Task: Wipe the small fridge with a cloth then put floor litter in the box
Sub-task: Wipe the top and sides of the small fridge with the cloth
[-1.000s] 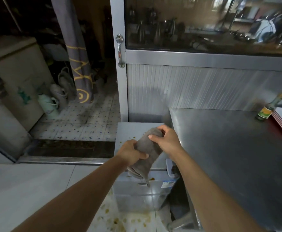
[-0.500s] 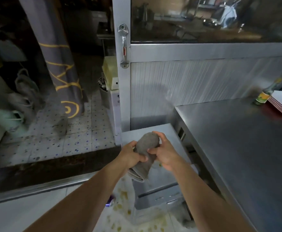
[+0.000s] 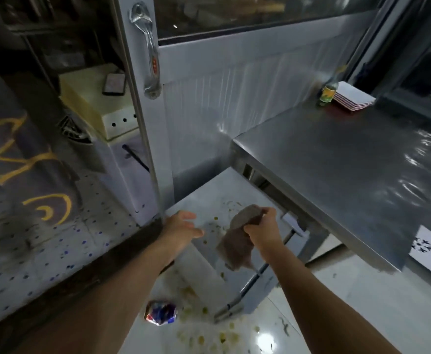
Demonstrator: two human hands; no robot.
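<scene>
Cloth point(image 3: 237, 244), grey-brown, bunched, hangs over the soiled top of the small fridge point(image 3: 204, 254), gripped at its upper end by the right hand point(image 3: 263, 231) with fingers curled round it. Left hand point(image 3: 181, 228) hovers just beside, fingers loosely spread, holding nothing. Crumpled blue-and-red wrapper point(image 3: 161, 312) lies on the floor by the fridge front, among yellowish scraps. Steel table point(image 3: 350, 169) stands to the right, bearing a bottle point(image 3: 328, 92) and stacked plates point(image 3: 352, 99).

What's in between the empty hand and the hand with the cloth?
In the head view, only the small fridge top shows between the left hand and the right hand gripping the cloth, dotted with yellowish crumbs.
</scene>
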